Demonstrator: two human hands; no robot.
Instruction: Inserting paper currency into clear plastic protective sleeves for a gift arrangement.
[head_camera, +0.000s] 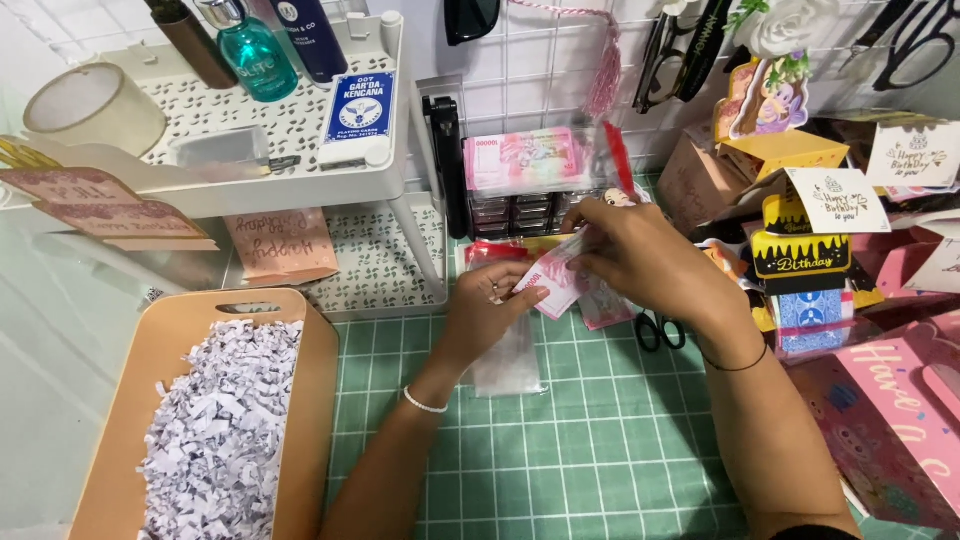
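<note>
Green gridded cutting mat (600, 450), craft desk. Left hand (485, 315): fingers pinch the lower edge of a pink paper banknote (556, 283), a clear plastic sleeve (508, 365) beneath the palm. Right hand (640, 255): fingertips grip the note's upper end from above. Tan tray of shredded white paper (215, 420) at left; black-handled scissors (660, 330) just right.
</note>
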